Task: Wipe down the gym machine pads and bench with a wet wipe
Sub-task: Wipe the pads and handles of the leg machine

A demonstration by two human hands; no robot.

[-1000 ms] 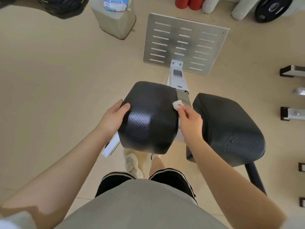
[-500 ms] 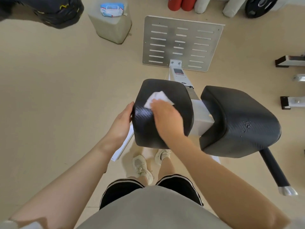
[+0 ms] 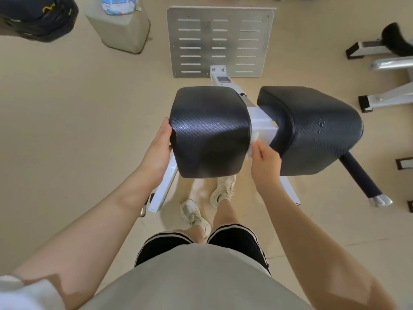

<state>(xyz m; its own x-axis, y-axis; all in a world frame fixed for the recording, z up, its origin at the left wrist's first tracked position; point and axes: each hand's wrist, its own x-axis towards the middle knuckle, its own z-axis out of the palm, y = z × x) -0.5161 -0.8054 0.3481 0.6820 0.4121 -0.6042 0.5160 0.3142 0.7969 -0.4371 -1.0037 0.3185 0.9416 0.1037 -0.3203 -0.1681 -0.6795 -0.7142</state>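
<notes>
The left hand [image 3: 157, 151] lay open and flat against the left side of the near pad [image 3: 210, 133]; the right hand [image 3: 264, 162] pinched a white wipe [image 3: 253, 142] against that pad's right side, in the gap before the second pad [image 3: 312, 128]; a white bar [image 3: 261, 121] joined the two pads; a slotted metal plate [image 3: 220, 41] lay on the floor beyond; a wipe pack [image 3: 118, 5] sat on a grey block [image 3: 120, 30].

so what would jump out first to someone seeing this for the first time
Two big black pads fill the middle: the left pad and the right pad, joined by a white frame. The left hand rests flat against the left pad's outer side, while the right hand pinches a white wet wipe in the gap between the pads. Beyond them, a slotted metal plate lies on the floor.
</notes>
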